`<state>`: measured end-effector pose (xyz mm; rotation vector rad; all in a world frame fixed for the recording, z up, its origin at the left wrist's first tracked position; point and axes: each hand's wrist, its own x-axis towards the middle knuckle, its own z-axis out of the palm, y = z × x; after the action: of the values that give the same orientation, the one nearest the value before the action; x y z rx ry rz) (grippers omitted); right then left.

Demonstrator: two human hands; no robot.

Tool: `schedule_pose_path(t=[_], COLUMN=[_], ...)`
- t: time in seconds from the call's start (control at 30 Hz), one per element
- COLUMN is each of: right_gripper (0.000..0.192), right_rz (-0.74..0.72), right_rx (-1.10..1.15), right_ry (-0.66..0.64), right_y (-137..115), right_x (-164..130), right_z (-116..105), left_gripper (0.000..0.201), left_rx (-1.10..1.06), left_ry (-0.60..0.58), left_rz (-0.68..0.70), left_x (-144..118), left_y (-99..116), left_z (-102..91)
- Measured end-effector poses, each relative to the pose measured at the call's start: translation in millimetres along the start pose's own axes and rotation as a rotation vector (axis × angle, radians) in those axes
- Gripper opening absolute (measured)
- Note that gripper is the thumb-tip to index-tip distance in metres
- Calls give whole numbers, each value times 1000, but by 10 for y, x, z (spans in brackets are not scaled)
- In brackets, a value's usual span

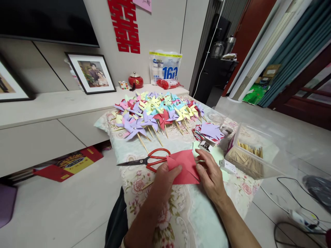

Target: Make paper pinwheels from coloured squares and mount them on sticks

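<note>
My left hand is closed on a piece of red paper, its thumb flat on top. Slits run in from the paper's corners. Against the right edge of the paper is my right hand, fingers curved and apart, the thumb at the edge; no firm grip shows. Left of the paper lies a pair of scissors with red handles and dark blades. Beyond it, many paper pinwheels on wooden sticks lie heaped in purple, yellow, red and blue.
A stack of cut paper lies at the right, near a small open box and a white box. A clear plastic bin holds wooden sticks. Floral cloth covers the table. Cables lie on the floor.
</note>
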<state>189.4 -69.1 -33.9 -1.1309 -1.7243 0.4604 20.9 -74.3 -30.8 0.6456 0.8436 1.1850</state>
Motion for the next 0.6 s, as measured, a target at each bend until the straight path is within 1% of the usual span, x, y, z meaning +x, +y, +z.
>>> schedule_pose_path(t=[0.1, 0.2, 0.27, 0.33, 0.4, 0.47, 0.53, 0.57, 0.6], right_gripper=[49, 64, 73, 77, 77, 76, 73, 71, 69], right_rz=[156, 293, 363, 421, 486, 563, 607, 599, 571], right_rx=[193, 440, 548, 612, 641, 625, 556, 492, 407], right_ry=[-52, -85, -83, -87, -125, -203, -287, -315, -334], right_y=[-6, -52, -91, -127, -151, -163, -166, -167, -167], right_x=[-33, -49, -65, -99, -151, -212, -265, -284, -298], right_z=[55, 98, 105, 92, 70, 50, 42, 43, 47], left_gripper=[23, 15, 12, 11, 12, 18, 39, 50, 57], left_rx=[-25, 16, 6, -5, 25, 115, 270, 380, 514], left_ry=[-18, 20, 30, 46, 69, 105, 156, 183, 199], left_rz=[-21, -33, -54, -67, -58, -61, -129, -171, -195], left_x=[-59, -121, -169, -232, -321, -435, -563, -624, -679], left_y=[19, 16, -6, -27, -26, 9, 77, 117, 158], left_z=[30, 43, 28, -9, -63, -125, -184, -208, -228])
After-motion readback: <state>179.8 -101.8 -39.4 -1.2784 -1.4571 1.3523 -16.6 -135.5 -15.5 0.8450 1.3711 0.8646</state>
